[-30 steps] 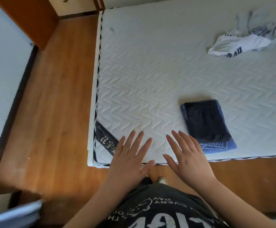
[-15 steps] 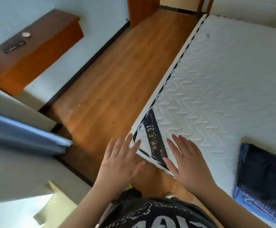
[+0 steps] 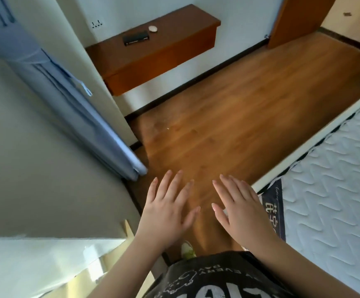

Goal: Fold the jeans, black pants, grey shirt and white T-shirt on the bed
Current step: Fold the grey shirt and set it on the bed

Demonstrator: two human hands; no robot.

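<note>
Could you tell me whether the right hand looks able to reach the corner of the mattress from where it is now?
Probably yes: the right hand hangs open, holding nothing, just beside the mattress corner, and nothing lies between them.

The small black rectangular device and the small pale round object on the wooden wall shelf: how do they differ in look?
The black rectangular device is dark, long and flat; the pale round object is light, oval and smaller. The device lies nearer the middle of the shelf top, the round object nearer the wall. Both rest on the brown wooden wall shelf, apart from each other.
</note>
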